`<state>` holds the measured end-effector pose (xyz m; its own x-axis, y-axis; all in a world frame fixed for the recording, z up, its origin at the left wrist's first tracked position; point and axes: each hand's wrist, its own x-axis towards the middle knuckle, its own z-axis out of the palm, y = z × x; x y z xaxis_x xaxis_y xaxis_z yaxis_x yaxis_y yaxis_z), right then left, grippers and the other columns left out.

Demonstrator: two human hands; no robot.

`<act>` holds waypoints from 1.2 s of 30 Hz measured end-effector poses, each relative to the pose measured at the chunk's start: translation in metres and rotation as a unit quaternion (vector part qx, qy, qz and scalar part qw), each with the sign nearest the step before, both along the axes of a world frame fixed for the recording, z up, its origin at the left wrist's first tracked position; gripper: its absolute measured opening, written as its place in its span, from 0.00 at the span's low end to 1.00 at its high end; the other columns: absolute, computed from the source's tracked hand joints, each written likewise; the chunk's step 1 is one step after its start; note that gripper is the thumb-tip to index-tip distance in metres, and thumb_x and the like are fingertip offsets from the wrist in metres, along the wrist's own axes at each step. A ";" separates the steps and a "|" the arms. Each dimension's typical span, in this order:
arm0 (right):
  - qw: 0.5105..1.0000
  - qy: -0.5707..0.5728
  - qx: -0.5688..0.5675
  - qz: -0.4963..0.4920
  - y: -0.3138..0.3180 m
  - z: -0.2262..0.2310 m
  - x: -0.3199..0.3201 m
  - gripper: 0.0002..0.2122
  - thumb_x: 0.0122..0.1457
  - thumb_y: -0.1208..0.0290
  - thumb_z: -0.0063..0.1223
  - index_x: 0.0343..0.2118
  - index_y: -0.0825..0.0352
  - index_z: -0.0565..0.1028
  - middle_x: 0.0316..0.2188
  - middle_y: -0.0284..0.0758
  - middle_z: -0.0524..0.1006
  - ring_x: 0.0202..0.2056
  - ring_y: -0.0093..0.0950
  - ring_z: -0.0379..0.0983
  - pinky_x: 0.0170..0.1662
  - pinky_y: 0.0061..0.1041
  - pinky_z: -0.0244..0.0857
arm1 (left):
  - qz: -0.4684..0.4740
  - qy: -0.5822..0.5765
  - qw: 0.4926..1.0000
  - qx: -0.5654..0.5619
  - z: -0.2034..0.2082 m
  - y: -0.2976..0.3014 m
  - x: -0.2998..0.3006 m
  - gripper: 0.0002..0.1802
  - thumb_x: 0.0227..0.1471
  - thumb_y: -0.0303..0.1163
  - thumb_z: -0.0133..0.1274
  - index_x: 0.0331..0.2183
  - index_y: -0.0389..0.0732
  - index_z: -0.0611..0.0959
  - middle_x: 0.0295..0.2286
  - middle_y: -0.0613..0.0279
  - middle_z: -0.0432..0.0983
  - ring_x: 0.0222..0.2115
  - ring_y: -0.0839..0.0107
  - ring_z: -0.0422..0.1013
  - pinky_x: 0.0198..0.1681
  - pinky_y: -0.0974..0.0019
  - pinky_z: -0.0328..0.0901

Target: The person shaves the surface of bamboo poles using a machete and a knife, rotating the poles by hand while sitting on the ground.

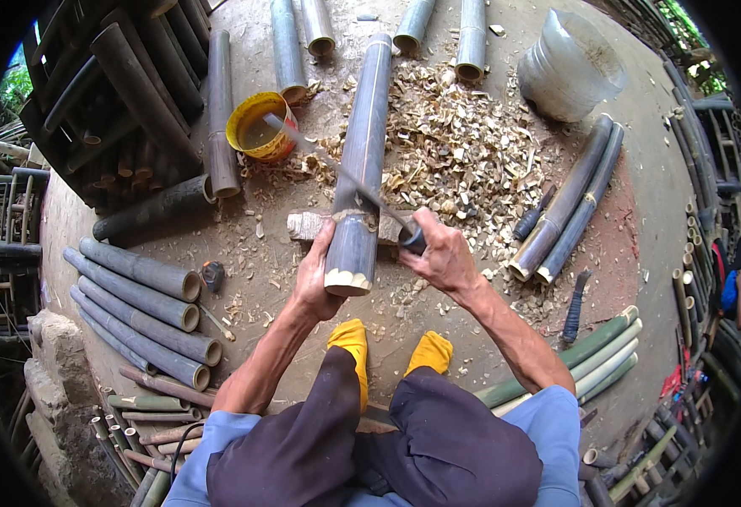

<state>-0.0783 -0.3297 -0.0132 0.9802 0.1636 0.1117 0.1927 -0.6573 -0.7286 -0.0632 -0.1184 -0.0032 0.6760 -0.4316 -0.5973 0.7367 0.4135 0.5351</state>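
A thick grey-brown bamboo pole (369,110) slants away from me, its middle node over a pale wooden block (305,225). My left hand (313,275) is closed around the left side of its near end, where the cut rim shows pale trimmed facets. In my right hand (440,256) is the dark handle of a long-bladed knife (320,152), fingers wrapped round it. The narrow blade crosses above the pole toward the upper left; whether it touches the bamboo I cannot tell. Pale bamboo chips (463,144) lie heaped beyond the block.
A yellow bucket (260,127) and cut bamboo lengths (151,296) are at left. A cloudy plastic tub (569,68), two bamboo pieces (569,198) and a dark-handled tool (575,308) lie right. A tape measure (212,275) sits near the left stack. More bamboo stands at the back.
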 end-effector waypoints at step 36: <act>0.953 0.098 0.082 -0.274 0.011 -0.100 -0.051 0.17 0.53 0.71 0.51 0.39 0.73 0.58 0.25 0.46 0.69 0.23 0.38 0.72 0.21 0.32 0.69 | -0.032 -0.019 0.999 0.034 -0.033 0.005 -0.024 0.34 0.44 0.48 0.54 0.46 0.31 0.68 0.32 0.53 0.73 0.26 0.62 0.73 0.28 0.60 0.72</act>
